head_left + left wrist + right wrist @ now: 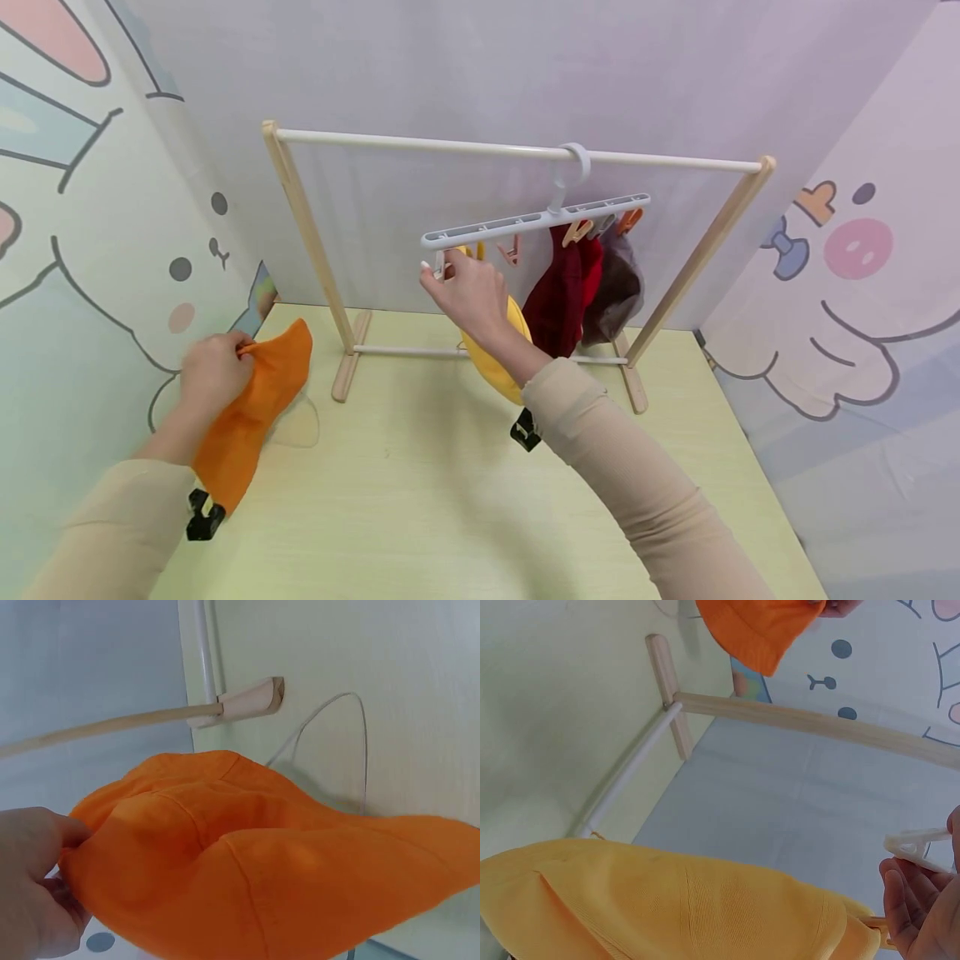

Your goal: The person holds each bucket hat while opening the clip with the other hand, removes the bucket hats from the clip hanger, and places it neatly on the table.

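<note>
At the left, my left hand (213, 371) grips an orange fabric hat (258, 408) by its edge, and the hat hangs down with a thin cord (364, 750) trailing from it. My right hand (476, 296) pinches a white clip (911, 844) at the left end of a pale grey clip hanger (532, 221). Nothing shows in that clip's jaws. Just beside it, a yellow cloth piece (667, 900) hangs from a yellow clip (881, 922), partly hidden by my right forearm in the head view. Further along, a pink clip (511, 250) hangs with no cloth in it.
The hanger hooks over the white top rod (450, 146) of a wooden-legged rack standing on a pale yellow table (390, 517). Dark red cloth (555, 292) and a brown-grey piece (615, 300) hang on its right half. Cartoon-printed curtains (840, 292) surround the table.
</note>
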`<state>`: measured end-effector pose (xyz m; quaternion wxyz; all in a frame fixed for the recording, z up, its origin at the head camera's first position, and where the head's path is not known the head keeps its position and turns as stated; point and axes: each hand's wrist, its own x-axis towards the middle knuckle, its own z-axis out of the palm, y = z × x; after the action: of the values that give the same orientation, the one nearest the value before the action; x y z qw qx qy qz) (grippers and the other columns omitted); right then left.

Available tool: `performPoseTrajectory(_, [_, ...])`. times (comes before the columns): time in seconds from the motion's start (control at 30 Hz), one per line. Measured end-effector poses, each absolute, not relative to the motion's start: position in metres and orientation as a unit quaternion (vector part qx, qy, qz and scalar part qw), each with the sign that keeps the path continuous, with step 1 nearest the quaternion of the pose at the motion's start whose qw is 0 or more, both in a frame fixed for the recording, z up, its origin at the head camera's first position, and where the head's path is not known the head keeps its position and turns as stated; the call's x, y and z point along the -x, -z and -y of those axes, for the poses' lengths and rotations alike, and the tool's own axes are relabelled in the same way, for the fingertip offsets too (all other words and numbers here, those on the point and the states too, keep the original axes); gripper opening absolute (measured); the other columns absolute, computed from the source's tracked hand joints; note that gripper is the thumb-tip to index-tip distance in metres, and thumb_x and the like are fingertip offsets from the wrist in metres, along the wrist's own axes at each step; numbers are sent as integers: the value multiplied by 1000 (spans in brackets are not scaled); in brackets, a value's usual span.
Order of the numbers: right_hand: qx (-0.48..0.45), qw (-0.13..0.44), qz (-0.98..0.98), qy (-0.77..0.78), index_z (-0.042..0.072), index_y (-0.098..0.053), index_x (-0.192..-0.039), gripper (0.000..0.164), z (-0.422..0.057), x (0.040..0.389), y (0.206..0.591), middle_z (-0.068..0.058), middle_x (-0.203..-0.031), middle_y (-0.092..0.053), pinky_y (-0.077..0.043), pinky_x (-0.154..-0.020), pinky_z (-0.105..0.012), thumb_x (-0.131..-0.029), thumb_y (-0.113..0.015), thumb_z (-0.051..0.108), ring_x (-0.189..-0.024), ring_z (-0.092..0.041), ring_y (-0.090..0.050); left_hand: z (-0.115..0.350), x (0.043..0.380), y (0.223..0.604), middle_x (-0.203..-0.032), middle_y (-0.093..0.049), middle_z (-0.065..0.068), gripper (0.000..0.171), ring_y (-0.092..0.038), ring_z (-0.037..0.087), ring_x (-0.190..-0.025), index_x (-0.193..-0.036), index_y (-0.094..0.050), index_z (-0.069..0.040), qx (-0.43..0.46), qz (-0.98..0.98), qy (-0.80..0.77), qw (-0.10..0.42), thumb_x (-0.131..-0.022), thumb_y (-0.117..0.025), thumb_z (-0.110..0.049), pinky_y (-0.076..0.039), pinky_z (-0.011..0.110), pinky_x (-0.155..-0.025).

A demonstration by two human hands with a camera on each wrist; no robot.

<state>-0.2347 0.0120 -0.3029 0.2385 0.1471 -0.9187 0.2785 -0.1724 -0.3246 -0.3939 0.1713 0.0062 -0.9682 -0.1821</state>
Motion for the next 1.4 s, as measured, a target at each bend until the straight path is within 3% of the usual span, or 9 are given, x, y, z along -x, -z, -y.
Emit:
performPoseTrajectory(0.77, [-147,242,919,-274,19,-61,-76,23,-12,234,303,8,-64,-63,-33,-44,-24,-84,-57,40,-48,-11,-48,299,183,438,-81,-61,25,16,-56,43,-70,-88,-64,3,-58,964,199,168,-78,-51,0,-44,51,-60])
performPoseTrajectory(1.13, [-142,235,922,-272,19,-62,-77,23,-12,233,304,8,-66,-63,-34,-45,-24,-84,-56,41,-49,-11,-50,295,189,466,-97,-63,23,23,-58,33,-73,-102,-60,0,-121,959,250,56,-87,-48,-11,-44,40,-60])
performPoseTrajectory(1.4, [-138,237,922,-275,20,-61,-76,23,-13,234,304,9,-66,-63,-35,-46,-24,-83,-57,41,-51,-10,-50,289,182,473,-85,-60,21,35,-54,28,-64,-99,-57,3,-169,953,250,-19,-88,-49,-29,-39,34,-52])
